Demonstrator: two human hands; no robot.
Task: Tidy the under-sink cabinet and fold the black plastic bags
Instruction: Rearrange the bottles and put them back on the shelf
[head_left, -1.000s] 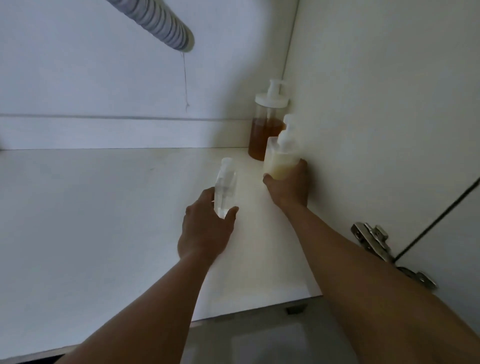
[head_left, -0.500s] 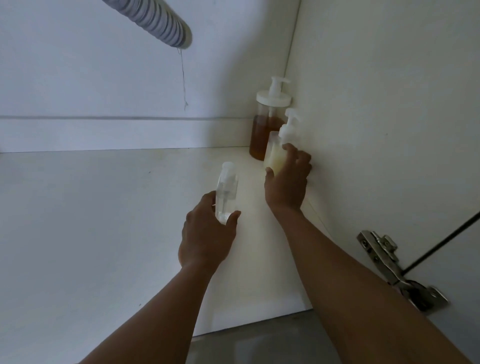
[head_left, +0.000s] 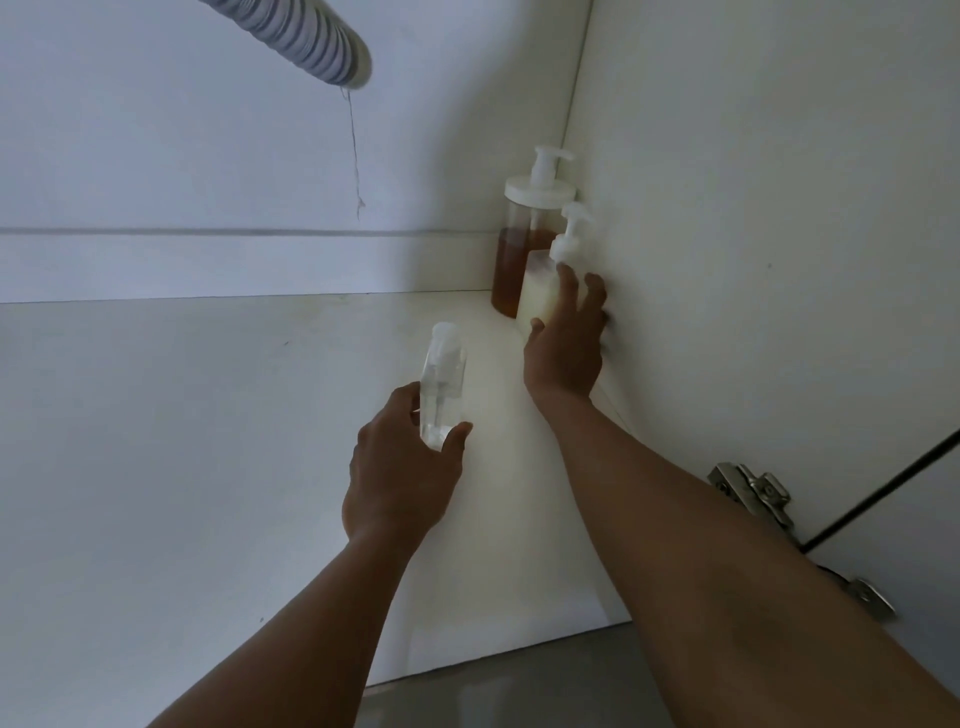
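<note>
- The left hand (head_left: 400, 478) grips the lower end of a small clear plastic spray bottle (head_left: 442, 384), thumb on one side and fingers curled round the other. The bottle tilts over the white cabinet floor (head_left: 156, 441). Held that low, it could slip or topple when set down.
- The right hand (head_left: 566, 343) lies with fingers spread and nearly straight against a translucent pump bottle of cream liquid (head_left: 537, 296). The bottle stands by the white side wall (head_left: 753, 208), just in front of a taller clear pump bottle of amber liquid (head_left: 519, 260) in the back corner.
- A careless nudge could knock the cream bottle into the amber one, or press a pump head and spill.
- The hand hides the cream bottle's base, so I cannot tell whether the two bottles touch.
- No black plastic bags show, and the grey ribbed drain hose (head_left: 306, 36) is cut off at the top edge.
</note>
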